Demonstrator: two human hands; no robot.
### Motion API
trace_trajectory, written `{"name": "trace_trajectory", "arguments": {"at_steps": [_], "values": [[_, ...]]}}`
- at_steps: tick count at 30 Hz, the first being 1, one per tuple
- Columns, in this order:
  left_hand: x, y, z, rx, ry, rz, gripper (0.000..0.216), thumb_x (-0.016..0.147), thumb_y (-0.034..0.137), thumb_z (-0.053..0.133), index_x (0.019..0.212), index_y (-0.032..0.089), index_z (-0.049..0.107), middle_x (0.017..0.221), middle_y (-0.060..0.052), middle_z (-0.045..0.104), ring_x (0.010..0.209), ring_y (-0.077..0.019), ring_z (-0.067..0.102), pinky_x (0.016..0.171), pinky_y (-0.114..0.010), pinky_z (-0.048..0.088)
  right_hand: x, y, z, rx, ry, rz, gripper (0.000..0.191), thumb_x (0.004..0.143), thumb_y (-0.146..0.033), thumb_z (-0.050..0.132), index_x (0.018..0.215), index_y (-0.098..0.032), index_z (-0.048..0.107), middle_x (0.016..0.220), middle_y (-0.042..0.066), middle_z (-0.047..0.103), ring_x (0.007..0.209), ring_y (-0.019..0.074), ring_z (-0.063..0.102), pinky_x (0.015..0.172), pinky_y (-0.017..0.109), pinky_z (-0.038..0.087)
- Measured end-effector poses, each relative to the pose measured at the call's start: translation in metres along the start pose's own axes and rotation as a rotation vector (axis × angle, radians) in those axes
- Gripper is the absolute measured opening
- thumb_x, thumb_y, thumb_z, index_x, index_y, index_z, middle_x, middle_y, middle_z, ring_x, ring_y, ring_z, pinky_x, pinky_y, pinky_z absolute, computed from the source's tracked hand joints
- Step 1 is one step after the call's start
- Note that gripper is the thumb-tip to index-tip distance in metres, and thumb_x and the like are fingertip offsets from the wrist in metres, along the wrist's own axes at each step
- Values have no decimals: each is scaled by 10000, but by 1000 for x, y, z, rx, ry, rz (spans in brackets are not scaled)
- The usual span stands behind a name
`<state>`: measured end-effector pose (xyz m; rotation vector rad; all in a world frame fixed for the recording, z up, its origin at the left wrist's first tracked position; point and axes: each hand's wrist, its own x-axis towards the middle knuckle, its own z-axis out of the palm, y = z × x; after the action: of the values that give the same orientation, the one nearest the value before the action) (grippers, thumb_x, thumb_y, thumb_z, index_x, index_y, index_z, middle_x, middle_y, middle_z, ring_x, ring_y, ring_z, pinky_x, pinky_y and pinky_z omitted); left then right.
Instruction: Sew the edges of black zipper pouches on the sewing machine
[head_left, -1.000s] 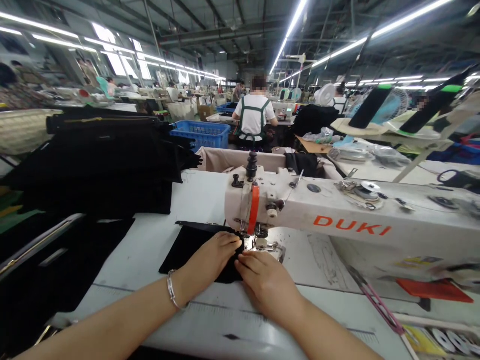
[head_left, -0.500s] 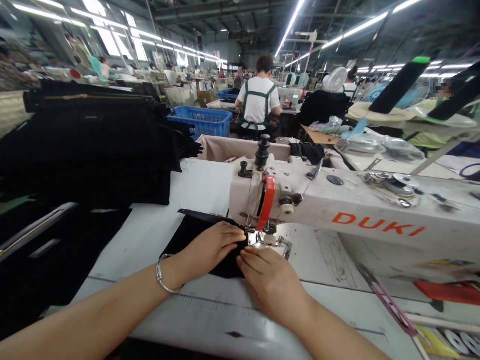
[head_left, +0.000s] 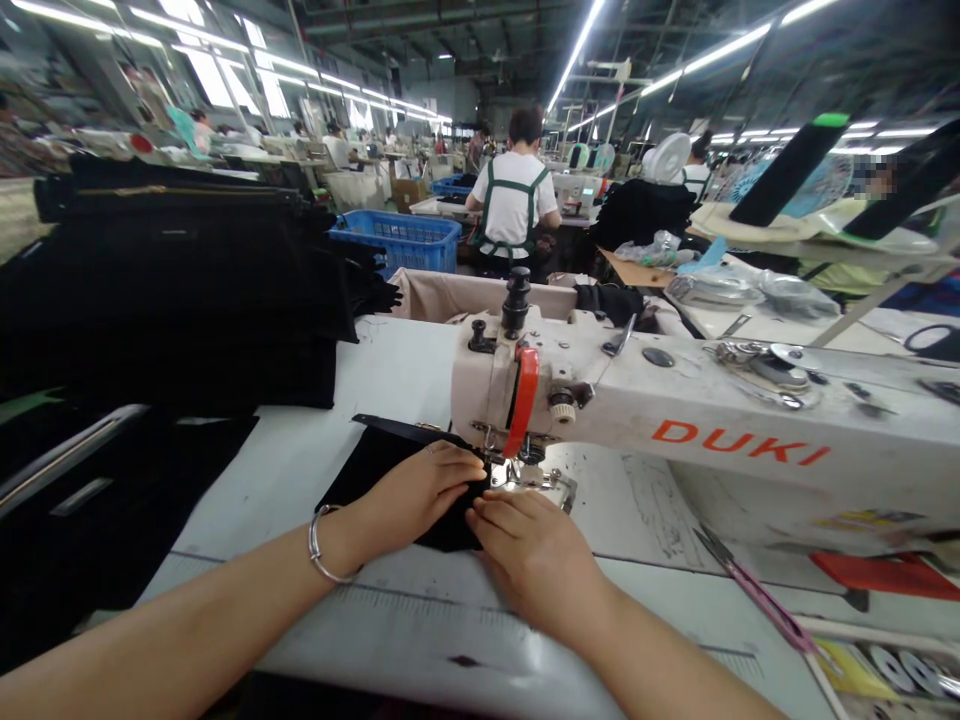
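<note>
A black fabric piece [head_left: 360,470] lies on the white sewing table, its right edge beside the presser foot [head_left: 531,478] of the sewing machine [head_left: 600,390]. My left hand [head_left: 424,490] rests over it, fingers close together and holding the cloth down near the needle area. Close to the fabric's lower right edge, my right hand [head_left: 532,555] has its fingers curled together on the cloth. The right fingertips partly hide the edge. A silver bangle [head_left: 319,550] circles my left wrist.
Stacked black fabric pieces [head_left: 180,290] rise at the left. Pink-handled scissors [head_left: 757,590] lie at the right, near bobbins [head_left: 889,665] and a red item [head_left: 885,577]. Thread cones [head_left: 787,170] stand behind the machine. Farther back are a blue crate [head_left: 405,240] and a seated co-worker [head_left: 517,195].
The whole view has shifted slightly, so the machine and table appear a little farther left. Both hands keep nearly the same place on the black fabric.
</note>
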<state>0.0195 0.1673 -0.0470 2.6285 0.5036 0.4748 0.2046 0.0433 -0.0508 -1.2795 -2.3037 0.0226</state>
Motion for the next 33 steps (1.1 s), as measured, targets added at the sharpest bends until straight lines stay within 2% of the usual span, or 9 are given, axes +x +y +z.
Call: {"name": "trace_trajectory", "arguments": {"at_steps": [3, 7, 9, 11, 13, 17, 25, 28, 33], "values": [[-6, 9, -7, 48, -42, -5, 317, 980, 215, 530, 1294, 209, 578, 1312, -65, 592, 1249, -195, 515, 1119, -419, 415, -2, 0, -20, 70, -101, 40, 334, 934, -214, 588, 1265, -175, 593, 1248, 66, 646, 1211, 238, 544, 1052, 425, 413], [-21, 28, -12, 144, -97, 49, 652, 816, 431, 756, 1365, 178, 511, 1439, -108, 484, 1345, -295, 427, 1137, -503, 397, -14, 8, -61, 143, -271, 92, 593, 803, 0, 579, 1322, -284, 534, 1316, -3, 601, 1257, 200, 497, 1094, 414, 350], [-28, 36, -9, 172, -99, 76, 488, 884, 333, 689, 1326, 189, 543, 1409, -83, 520, 1315, -260, 469, 1125, -465, 425, -18, 16, -70, 93, -275, 156, 608, 768, 50, 565, 1278, -280, 565, 1215, 14, 638, 1187, 216, 529, 1022, 408, 405], [-33, 39, -4, 181, -80, 79, 340, 952, 176, 534, 1291, 187, 563, 1353, -62, 569, 1263, -207, 520, 1105, -404, 455, -17, 26, -65, 36, -244, 215, 485, 774, 34, 607, 1169, -247, 620, 1084, 39, 652, 1082, 235, 560, 931, 397, 454], [-36, 39, 1, 187, -44, 65, 373, 933, 89, 465, 1286, 167, 557, 1341, -69, 573, 1255, -196, 523, 1100, -385, 461, -11, 34, -50, -2, -153, 271, 290, 808, -28, 654, 1040, -201, 636, 984, 55, 633, 976, 233, 575, 846, 368, 486], [-35, 34, 9, 198, 36, 53, 362, 926, 104, 507, 1277, 172, 564, 1331, -73, 569, 1239, -204, 529, 1088, -392, 474, -2, 39, -20, -68, 22, 347, 21, 915, -160, 604, 936, -158, 602, 935, 88, 596, 870, 229, 566, 750, 348, 497], [-31, 38, 3, 173, 260, 83, 265, 1004, 207, 473, 1237, 181, 597, 1212, -50, 650, 1103, -147, 614, 996, -291, 533, -15, 10, -17, 32, -35, -93, 148, 953, -254, 586, 1081, -188, 619, 1016, 64, 641, 940, 228, 560, 837, 370, 483], [-31, 38, 6, 268, 216, 165, 286, 1006, 156, 430, 1254, 150, 574, 1244, -66, 631, 1152, -157, 588, 1025, -308, 520, -14, 6, -9, 35, -9, -164, 122, 966, -155, 524, 972, -172, 645, 889, 44, 656, 833, 195, 564, 778, 332, 483], [-35, 33, 18, 410, 7, 242, 383, 946, 20, 391, 1297, 101, 522, 1325, -90, 580, 1275, -195, 504, 1127, -371, 440, -12, 4, -7, 70, 53, -155, 149, 962, -146, 524, 912, -170, 662, 793, 30, 651, 734, 179, 554, 696, 321, 469]]}}
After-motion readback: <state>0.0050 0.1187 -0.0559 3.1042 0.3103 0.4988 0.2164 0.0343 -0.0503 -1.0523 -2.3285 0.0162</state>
